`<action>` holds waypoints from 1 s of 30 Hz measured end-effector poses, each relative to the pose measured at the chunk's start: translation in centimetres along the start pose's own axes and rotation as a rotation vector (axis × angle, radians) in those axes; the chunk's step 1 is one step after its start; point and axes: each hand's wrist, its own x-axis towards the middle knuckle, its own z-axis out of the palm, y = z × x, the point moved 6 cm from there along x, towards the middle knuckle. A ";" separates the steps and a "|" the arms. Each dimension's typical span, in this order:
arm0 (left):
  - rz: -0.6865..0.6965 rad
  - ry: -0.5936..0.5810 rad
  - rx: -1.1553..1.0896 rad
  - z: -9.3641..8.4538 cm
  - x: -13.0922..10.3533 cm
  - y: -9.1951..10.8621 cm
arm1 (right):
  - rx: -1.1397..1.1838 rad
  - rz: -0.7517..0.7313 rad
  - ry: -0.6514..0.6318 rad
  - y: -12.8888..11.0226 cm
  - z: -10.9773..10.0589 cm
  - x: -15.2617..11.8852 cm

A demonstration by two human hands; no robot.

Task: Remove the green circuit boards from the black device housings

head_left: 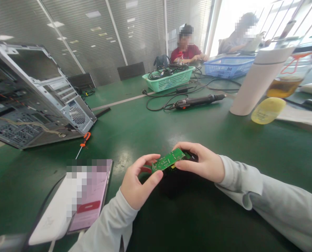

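Green circuit board is pinched by left hand, thumb opposing fingers, above table; black part is apparently gripped by right hand, fingers curled. Neither is set down; separation is unclear.

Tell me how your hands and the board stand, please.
Left hand and right hand gripping board. Board slanted between them. Screwdriver, phone off left, clear of both.

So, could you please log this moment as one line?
left hand: grip on green circuit board | right hand: grip at its other end | black tool: on table | orange-handled screwdriver: beside computer case
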 end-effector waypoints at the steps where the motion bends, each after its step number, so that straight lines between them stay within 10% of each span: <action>1: 0.052 -0.030 0.089 0.1 -0.1 0.5 | 0.010 0.002 -0.009 0.0 0.1 0.0; 8: 0.131 -0.055 0.301 0.3 -0.1 1.0 | 0.036 0.075 -0.067 0.4 0.8 -0.3; 18: -0.146 0.225 -0.085 -1.9 0.7 -2.8 | 0.077 0.168 -0.152 1.5 1.2 -0.5; 23: -0.325 0.302 -0.346 -2.0 0.6 -5.4 | 0.160 0.378 0.106 3.4 -1.3 0.2; 30: -0.358 0.268 -0.550 -0.9 0.7 -3.5 | 0.431 0.720 0.273 4.7 -1.5 -0.2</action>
